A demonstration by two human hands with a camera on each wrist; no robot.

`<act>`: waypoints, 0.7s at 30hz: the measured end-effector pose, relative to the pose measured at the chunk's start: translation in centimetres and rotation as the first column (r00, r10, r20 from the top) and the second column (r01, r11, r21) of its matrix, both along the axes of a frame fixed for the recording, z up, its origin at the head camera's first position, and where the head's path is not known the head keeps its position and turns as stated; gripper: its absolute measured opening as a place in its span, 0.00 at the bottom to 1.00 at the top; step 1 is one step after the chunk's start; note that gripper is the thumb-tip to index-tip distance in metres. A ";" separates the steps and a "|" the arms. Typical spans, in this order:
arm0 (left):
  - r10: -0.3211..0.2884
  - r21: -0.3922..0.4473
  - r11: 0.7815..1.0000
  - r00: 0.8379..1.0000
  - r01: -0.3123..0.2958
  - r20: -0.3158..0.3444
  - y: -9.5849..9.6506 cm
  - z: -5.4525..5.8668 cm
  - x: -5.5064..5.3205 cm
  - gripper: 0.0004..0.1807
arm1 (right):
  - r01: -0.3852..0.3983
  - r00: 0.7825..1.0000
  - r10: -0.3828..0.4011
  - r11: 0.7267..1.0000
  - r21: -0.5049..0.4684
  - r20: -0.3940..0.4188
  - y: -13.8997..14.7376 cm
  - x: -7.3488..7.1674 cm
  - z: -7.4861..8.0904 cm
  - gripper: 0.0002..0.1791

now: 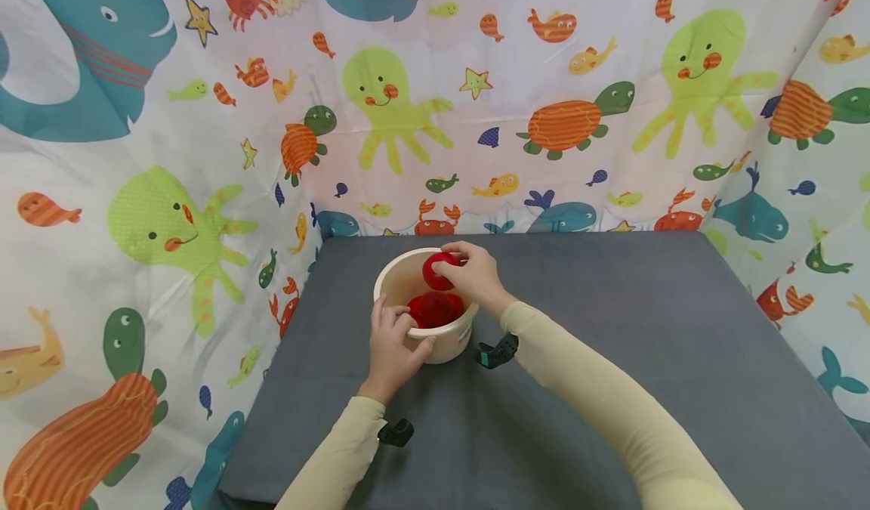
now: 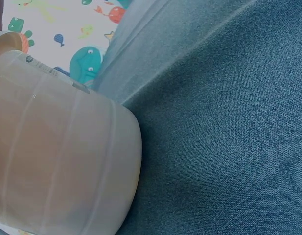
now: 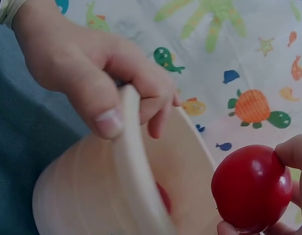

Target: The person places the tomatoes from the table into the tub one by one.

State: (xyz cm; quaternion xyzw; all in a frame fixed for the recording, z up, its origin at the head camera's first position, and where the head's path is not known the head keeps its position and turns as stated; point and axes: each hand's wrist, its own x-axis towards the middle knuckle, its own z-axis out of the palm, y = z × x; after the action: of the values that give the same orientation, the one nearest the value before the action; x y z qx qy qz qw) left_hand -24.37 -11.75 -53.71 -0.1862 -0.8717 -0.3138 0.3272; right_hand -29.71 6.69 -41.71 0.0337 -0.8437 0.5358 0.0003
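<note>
A cream plastic bucket (image 1: pixel 448 346) stands upright on the grey-covered table, tilted in the right wrist view only by the camera's angle. My left hand (image 1: pixel 396 345) grips its near left rim, thumb outside and fingers over the inner side. With fingertips and thumb, my right hand (image 1: pixel 479 274) pinches a glossy, round red apple-like fruit (image 3: pixel 251 188) over the bucket's mouth at the far right side. Inside lie several red things (image 1: pixel 435 310), their shapes partly hidden. The left wrist view shows the bucket wall (image 2: pixel 67 147) close up, without the fingers.
Dark grey cloth covers the table (image 1: pixel 612 329), reaching well to the right of the bucket. A curtain (image 1: pixel 469 132) printed with sea animals hangs behind the table and along both sides. Each wrist wears a small black camera strap (image 1: pixel 498 351).
</note>
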 end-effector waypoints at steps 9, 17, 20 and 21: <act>-0.002 -0.013 1.000 1.000 0.002 0.006 0.3 -0.2 0.1 0.16 | 0.027 0.998 -0.027 1.000 0.006 0.056 -0.7 0.2 -1.5 0.26; -0.006 -0.013 1.000 1.000 0.006 0.006 0.5 0.3 0.0 0.16 | 0.028 0.998 -0.028 1.000 -0.009 0.048 -0.5 0.1 -1.5 0.24; -0.012 -0.009 1.000 1.000 0.012 0.002 0.5 0.4 -0.2 0.17 | 0.030 0.999 -0.030 1.000 -0.003 0.040 -0.4 0.0 -1.6 0.23; -0.013 -0.009 1.000 1.000 0.013 0.003 0.5 0.4 -0.2 0.17 | 0.029 0.999 -0.029 1.000 -0.001 0.037 -0.4 0.0 -1.7 0.23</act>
State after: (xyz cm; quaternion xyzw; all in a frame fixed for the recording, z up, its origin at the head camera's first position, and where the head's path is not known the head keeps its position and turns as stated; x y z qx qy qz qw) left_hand -24.59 -11.28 -53.29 -0.1929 -0.8724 -0.3121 0.3230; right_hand -29.68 6.33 -43.37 0.0116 -0.8436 0.5368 -0.0074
